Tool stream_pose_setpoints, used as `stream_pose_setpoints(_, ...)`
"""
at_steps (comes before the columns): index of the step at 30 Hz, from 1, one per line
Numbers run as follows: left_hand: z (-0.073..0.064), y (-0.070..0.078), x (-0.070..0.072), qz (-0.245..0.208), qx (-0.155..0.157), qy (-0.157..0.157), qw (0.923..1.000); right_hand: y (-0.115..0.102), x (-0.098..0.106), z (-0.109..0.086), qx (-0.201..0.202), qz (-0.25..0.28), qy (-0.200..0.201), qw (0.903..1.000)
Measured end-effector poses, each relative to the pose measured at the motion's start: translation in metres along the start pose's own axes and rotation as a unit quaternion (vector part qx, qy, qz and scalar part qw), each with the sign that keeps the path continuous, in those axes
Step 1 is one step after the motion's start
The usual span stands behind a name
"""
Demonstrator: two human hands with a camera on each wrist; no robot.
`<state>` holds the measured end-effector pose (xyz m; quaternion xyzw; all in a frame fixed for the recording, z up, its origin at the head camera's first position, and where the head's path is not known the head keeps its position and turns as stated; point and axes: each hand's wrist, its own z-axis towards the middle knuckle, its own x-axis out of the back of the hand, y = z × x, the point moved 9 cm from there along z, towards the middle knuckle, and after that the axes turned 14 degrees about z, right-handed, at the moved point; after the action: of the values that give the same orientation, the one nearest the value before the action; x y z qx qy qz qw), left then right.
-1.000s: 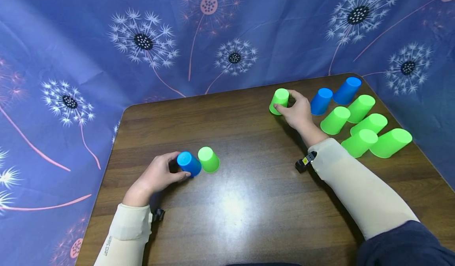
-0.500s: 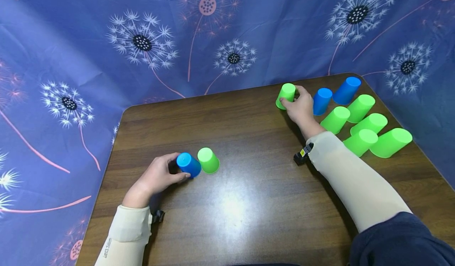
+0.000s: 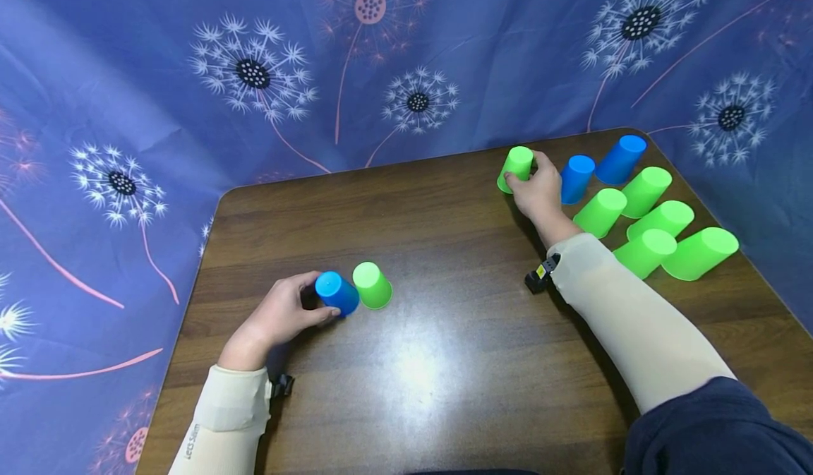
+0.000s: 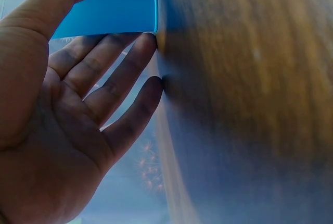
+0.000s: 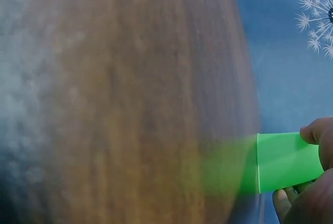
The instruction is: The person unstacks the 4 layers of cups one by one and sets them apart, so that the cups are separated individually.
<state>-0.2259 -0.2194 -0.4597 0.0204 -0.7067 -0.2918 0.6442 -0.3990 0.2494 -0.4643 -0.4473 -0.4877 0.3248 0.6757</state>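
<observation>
My left hand (image 3: 279, 314) grips an upside-down blue cup (image 3: 337, 293) between thumb and fingers at the left of the table. Close beside that cup, on its right, stands a green cup (image 3: 372, 286). In the left wrist view the thumb lies on one side of the blue cup (image 4: 117, 5) and fingertips meet the other. Near the back edge my right hand (image 3: 537, 191) holds another upside-down green cup (image 3: 515, 170), the thumb on its near side. The right wrist view shows this green cup (image 5: 286, 162) with its rim at the table surface.
Right of my right hand stand two blue cups, one nearer (image 3: 577, 179) and one farther (image 3: 622, 159). Several green cups (image 3: 646, 192) stand in front of them, toward the right edge. The brown wooden table (image 3: 444, 249) meets a blue flowered cloth (image 3: 305, 73) behind.
My right hand has moved right and slightly back with its green cup, closer to the blue cups. The left hand and its blue cup have stayed in place.
</observation>
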Motion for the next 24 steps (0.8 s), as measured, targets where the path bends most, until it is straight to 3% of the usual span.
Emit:
stream_pose_setpoints(10, 0.000, 0.000, 0.001, 0.002, -0.003, 0.000, 1.0000, -0.006, 0.001, -0.006, -0.020, -0.019, -0.011, 0.9996)
stream_pose_setpoints(19, 0.000, 0.001, 0.002, -0.001, -0.005, 0.004, 1.0000, -0.046, 0.007, -0.028, 0.078, 0.011, 0.012, 0.9968)
stream_pose_setpoints(24, 0.000, 0.002, 0.002, 0.000, -0.005, 0.004, 1.0000, -0.068, -0.002, -0.051, 0.102, 0.046, -0.020, 0.9935)
